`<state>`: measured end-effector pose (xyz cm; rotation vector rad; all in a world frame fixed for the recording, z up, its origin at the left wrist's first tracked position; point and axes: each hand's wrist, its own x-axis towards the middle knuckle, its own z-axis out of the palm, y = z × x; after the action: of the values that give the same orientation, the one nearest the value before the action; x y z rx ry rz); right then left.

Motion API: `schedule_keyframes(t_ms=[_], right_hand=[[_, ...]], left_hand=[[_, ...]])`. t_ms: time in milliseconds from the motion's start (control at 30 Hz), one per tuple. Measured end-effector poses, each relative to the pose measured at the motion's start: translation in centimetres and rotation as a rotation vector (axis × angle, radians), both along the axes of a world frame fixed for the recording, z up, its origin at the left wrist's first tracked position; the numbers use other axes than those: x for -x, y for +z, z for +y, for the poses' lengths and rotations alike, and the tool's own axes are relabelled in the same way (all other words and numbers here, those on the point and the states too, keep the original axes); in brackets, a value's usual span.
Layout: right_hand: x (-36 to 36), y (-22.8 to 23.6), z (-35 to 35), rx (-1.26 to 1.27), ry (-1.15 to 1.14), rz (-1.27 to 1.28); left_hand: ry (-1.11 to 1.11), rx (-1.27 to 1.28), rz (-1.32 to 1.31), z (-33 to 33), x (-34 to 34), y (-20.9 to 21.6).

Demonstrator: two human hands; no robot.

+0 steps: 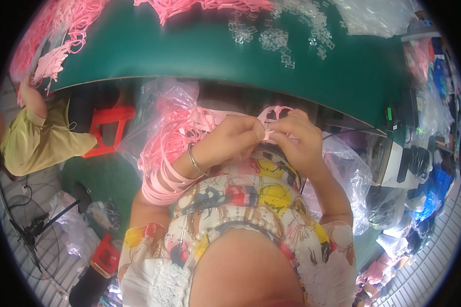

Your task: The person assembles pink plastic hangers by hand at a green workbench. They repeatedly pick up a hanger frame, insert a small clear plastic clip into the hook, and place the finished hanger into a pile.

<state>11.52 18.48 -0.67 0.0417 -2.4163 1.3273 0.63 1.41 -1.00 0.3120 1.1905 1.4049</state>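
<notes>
In front of my body, my left hand and my right hand meet with bent fingers. Both pinch a pink strap that loops up beyond the fingertips. Whether a small part sits between the fingertips is hidden. Many more pink straps hang in loops round my left forearm, and others bunch beside it at the table's near edge. A metal bangle circles my left wrist.
Across the front stretches a green table. Clear plastic buckles lie scattered on it, near piled pink straps and a clear bag. At left, another person handles pink pieces near a red stool. Plastic bags crowd the right.
</notes>
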Motion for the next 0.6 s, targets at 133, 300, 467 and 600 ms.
schedule_keyframes(t_ms=[133, 300, 467, 600], right_hand=[[-0.1, -0.5, 0.3, -0.046, 0.11, 0.092], [0.4, 0.8, 2.2, -0.003, 0.441, -0.056], [0.7, 0.9, 2.7, 0.348, 0.326, -0.298], [1.4, 0.6, 3.2, 0.69, 0.423, -0.499]], left_hand=[[-0.01, -0.092, -0.301, -0.2, 0.1, -1.3], [-0.031, -0.102, -0.362, -0.6, -0.3, -2.4], [-0.056, -0.083, -0.035, 0.1, 0.4, 2.1], [0.019, -0.219, 1.165, 0.2, -0.2, 0.4]])
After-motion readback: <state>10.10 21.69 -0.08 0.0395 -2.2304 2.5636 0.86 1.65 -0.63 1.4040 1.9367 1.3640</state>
